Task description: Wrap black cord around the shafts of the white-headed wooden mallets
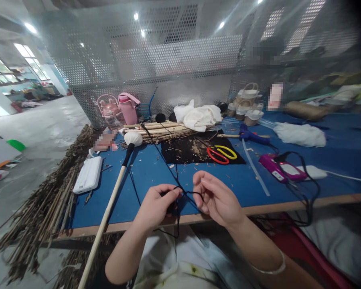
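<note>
A person handled a black cord [184, 192] above the near edge of a blue table [234, 176], the left hand [160, 204] pinching it between thumb and forefinger, apparently to steady crossing strands. The right hand [218, 198] was half open, the cord meeting its curled fingers; whether they gripped it could not be told. A short span ran left to right between the hands, while a longer strand pointed away and leftward, toward bundled sticks [156, 131]. Scissors [209, 154] lay beyond, perhaps for easy reach; a white-headed stick [117, 183] slanted across the table's left side, head pointing away.
</note>
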The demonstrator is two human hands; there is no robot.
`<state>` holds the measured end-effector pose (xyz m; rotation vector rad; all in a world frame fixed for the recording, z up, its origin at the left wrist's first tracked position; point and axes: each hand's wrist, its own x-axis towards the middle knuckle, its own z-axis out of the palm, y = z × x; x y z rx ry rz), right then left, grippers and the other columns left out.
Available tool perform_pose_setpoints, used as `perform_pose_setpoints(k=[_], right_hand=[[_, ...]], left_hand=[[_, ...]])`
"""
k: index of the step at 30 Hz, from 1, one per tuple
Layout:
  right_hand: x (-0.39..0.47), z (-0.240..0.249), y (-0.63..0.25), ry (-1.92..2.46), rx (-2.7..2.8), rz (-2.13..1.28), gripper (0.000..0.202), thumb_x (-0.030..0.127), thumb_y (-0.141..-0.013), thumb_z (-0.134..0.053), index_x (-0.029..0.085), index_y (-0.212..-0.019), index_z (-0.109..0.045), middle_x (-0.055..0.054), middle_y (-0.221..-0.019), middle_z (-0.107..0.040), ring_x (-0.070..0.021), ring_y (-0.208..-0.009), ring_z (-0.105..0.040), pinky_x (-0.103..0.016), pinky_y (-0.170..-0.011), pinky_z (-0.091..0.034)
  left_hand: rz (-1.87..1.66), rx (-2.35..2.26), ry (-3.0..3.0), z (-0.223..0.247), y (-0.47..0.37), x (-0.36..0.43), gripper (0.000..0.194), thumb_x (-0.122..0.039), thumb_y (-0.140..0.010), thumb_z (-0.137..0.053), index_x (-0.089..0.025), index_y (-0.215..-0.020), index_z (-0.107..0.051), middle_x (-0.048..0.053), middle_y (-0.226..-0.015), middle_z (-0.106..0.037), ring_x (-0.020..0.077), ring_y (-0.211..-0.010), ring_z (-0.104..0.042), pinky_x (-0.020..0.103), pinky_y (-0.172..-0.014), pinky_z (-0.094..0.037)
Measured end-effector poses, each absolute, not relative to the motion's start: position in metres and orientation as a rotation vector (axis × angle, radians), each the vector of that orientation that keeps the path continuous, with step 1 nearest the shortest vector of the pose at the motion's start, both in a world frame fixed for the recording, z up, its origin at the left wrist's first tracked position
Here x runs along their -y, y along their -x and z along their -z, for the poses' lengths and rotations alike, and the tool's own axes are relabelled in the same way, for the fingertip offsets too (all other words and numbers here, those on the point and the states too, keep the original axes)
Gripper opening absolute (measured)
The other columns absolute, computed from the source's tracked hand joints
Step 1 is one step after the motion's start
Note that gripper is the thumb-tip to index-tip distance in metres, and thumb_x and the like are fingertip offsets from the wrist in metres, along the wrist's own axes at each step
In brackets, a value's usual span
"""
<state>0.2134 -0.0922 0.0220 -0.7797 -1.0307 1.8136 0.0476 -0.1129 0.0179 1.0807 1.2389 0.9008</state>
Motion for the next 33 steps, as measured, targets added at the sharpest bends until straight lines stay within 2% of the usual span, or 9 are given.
perform_pose_setpoints(k=[5,12,16,18,21,24,29,33], right_hand=[[0.089,-0.02,-0.203,1.061,1.065,-1.889,0.024,0.038,-0.076,-0.055,0.022,-0.088,-0.042,0.01,-0.044,-0.045,-0.0031,-0.029,-0.023,-0.011,-0.027,-0.015],[0.098,-0.019,-0.201,1.13,1.126,-1.769,0.037,0.04,-0.074,-0.059,0.023,-0.1,-0.04,0.01,-0.05,-0.046,-0.0032,-0.032,-0.027,-0.011,-0.028,-0.02],[0.092,-0.014,-0.199,1.273,1.317,-1.715,0.043,0.041,-0.074,-0.058,0.019,-0.107,-0.041,0.009,-0.048,-0.048,-0.005,-0.031,-0.03,-0.015,-0.029,-0.023],[0.087,-0.011,-0.197,1.356,1.466,-1.632,0.036,0.038,-0.075,-0.057,0.016,-0.102,-0.047,0.008,-0.045,-0.048,-0.0057,-0.031,-0.033,-0.016,-0.031,-0.024],[0.078,-0.009,-0.195,1.405,1.622,-1.486,0.018,0.033,-0.076,-0.055,0.015,-0.078,-0.055,0.005,-0.042,-0.048,-0.0067,-0.035,-0.038,-0.018,-0.037,-0.028],[0.073,-0.006,-0.196,1.379,1.663,-1.378,0.026,0.033,-0.079,-0.05,0.016,-0.06,-0.051,0.003,-0.042,-0.048,-0.007,-0.038,-0.039,-0.019,-0.041,-0.029],[0.072,-0.001,-0.201,1.322,1.583,-1.282,0.034,0.044,-0.083,-0.044,0.016,-0.07,-0.059,0.002,-0.047,-0.049,-0.0072,-0.036,-0.035,-0.021,-0.039,-0.025],[0.073,-0.004,-0.198,1.338,1.59,-1.286,0.039,0.047,-0.083,-0.042,0.015,-0.075,-0.062,0.002,-0.044,-0.049,-0.0089,-0.037,-0.037,-0.022,-0.041,-0.028]], left_hand=[[-1.011,-1.295,-1.036,-0.013,-0.046,0.108,0.033,-0.046,-0.069,-0.061,-0.015,-0.08,-0.063,-0.002,-0.057,-0.051,0.0072,-0.047,-0.043,0.017,-0.04,-0.036],[-1.088,-1.192,-0.836,-0.013,-0.048,0.103,0.032,-0.044,-0.067,-0.064,-0.015,-0.08,-0.061,-0.001,-0.057,-0.053,0.0092,-0.05,-0.048,0.016,-0.038,-0.035],[-1.1,-1.221,-0.821,-0.014,-0.048,0.104,0.031,-0.044,-0.067,-0.065,-0.016,-0.08,-0.061,-0.001,-0.058,-0.054,0.0089,-0.05,-0.048,0.016,-0.039,-0.036],[-1.1,-1.226,-0.843,-0.014,-0.048,0.105,0.03,-0.043,-0.068,-0.064,-0.016,-0.08,-0.061,-0.001,-0.057,-0.054,0.0088,-0.05,-0.047,0.016,-0.039,-0.036],[-1.088,-1.247,-0.889,-0.013,-0.046,0.106,0.031,-0.044,-0.069,-0.063,-0.016,-0.081,-0.061,-0.001,-0.054,-0.053,0.0086,-0.049,-0.046,0.016,-0.041,-0.036],[-1.101,-1.269,-0.904,-0.012,-0.043,0.105,0.033,-0.045,-0.069,-0.062,-0.015,-0.082,-0.062,-0.001,-0.055,-0.054,0.0088,-0.05,-0.046,0.016,-0.04,-0.036],[-1.159,-1.284,-0.848,-0.012,-0.039,0.104,0.03,-0.043,-0.068,-0.064,-0.015,-0.08,-0.061,0.0,-0.062,-0.058,0.0091,-0.05,-0.048,0.017,-0.039,-0.036],[-1.152,-1.256,-0.81,-0.013,-0.039,0.105,0.03,-0.043,-0.067,-0.064,-0.016,-0.08,-0.06,0.001,-0.065,-0.06,0.0087,-0.05,-0.049,0.016,-0.038,-0.035]])
